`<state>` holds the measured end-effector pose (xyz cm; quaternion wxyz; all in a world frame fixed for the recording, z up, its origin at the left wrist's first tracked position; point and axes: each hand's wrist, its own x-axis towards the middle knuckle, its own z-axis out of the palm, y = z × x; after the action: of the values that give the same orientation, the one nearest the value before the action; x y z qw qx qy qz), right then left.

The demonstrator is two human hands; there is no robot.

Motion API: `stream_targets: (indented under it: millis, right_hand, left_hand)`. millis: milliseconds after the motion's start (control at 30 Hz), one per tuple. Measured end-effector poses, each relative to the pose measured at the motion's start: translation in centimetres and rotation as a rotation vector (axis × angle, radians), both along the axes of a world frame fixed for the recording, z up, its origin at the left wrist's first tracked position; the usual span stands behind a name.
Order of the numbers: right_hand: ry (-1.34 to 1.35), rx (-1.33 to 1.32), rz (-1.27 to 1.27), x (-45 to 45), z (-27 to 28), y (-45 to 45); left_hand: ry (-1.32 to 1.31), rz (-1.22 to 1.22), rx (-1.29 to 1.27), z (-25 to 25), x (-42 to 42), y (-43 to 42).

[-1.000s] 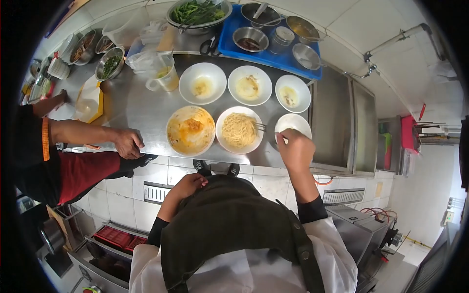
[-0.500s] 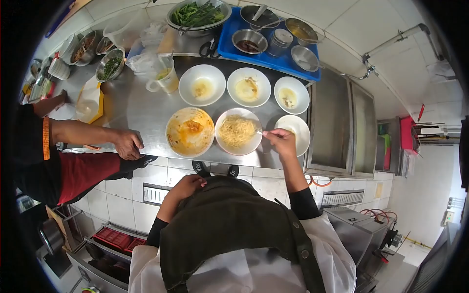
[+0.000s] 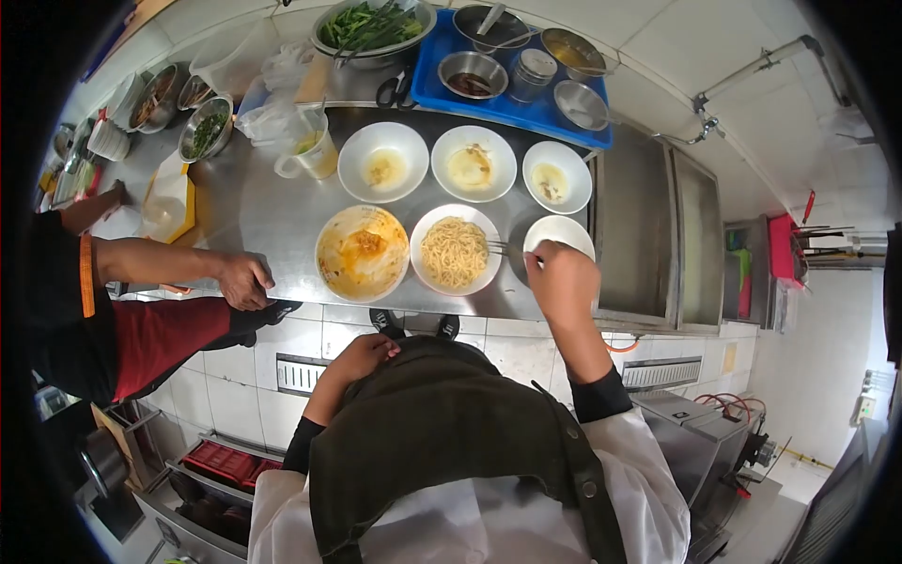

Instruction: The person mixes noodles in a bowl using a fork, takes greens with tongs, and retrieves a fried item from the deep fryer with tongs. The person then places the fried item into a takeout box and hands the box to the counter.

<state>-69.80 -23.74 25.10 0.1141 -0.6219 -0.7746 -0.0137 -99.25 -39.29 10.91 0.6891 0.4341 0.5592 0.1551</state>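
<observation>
My right hand (image 3: 564, 274) is closed on a fork (image 3: 500, 247), whose tines reach the edge of a white bowl holding noodles (image 3: 454, 251). The hand partly covers a white bowl (image 3: 560, 232) at the right. My left hand (image 3: 368, 356) rests against the dark apron (image 3: 442, 376), its fingers curled; whether it holds anything is hidden. Left of the noodles stands a bowl smeared with orange sauce (image 3: 363, 252). Behind them, three white bowls (image 3: 383, 162) (image 3: 474, 164) (image 3: 557, 178) contain a little yellowish liquid.
A co-worker's hand (image 3: 245, 281) rests at the counter's front edge on the left. Behind the bowls are a blue tray (image 3: 427, 86) with metal bowls and a jar, a bowl of greens (image 3: 373, 26), scissors (image 3: 396, 89) and a measuring jug (image 3: 320, 155).
My right hand first moved left toward the noodle bowl, then back right over the right bowl. The noodles have shifted within their bowl. My left hand has stayed in place.
</observation>
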Motion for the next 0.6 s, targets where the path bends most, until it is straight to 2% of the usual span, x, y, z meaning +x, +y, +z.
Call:
stream_targets:
  millis: [67,167,233,300,333,400,600]
  right_hand:
    - [-0.036,-0.032,-0.028,-0.8,-3.5,0.9]
    - [0.304,-0.190,0.018,-2.3,-8.7,1.7]
    - [0.630,-0.426,-0.080,-1.1,-10.8,2.5]
    - [0.966,-0.679,-0.234,0.7,-13.1,3.0]
    - [1.053,-0.770,-0.251,1.2,-11.5,3.0]
    - [1.133,-0.764,-0.234,2.4,-10.8,3.0]
    - [1.124,-0.619,-0.149,3.1,-1.2,3.0]
  left_hand:
    - [-0.006,-0.001,-0.004,-0.5,0.2,0.0]
    - [-0.036,0.017,-0.007,-1.4,0.1,-0.1]
    - [-0.099,0.071,-0.001,-1.8,-0.3,-0.3]
    - [-0.028,0.041,0.030,-1.2,-0.5,-0.5]
    - [0.006,0.021,0.046,-0.8,-0.5,-0.5]
    - [0.035,-0.004,0.054,0.2,-0.5,-0.3]
    - [-0.021,0.036,0.016,-1.1,-0.5,-0.1]
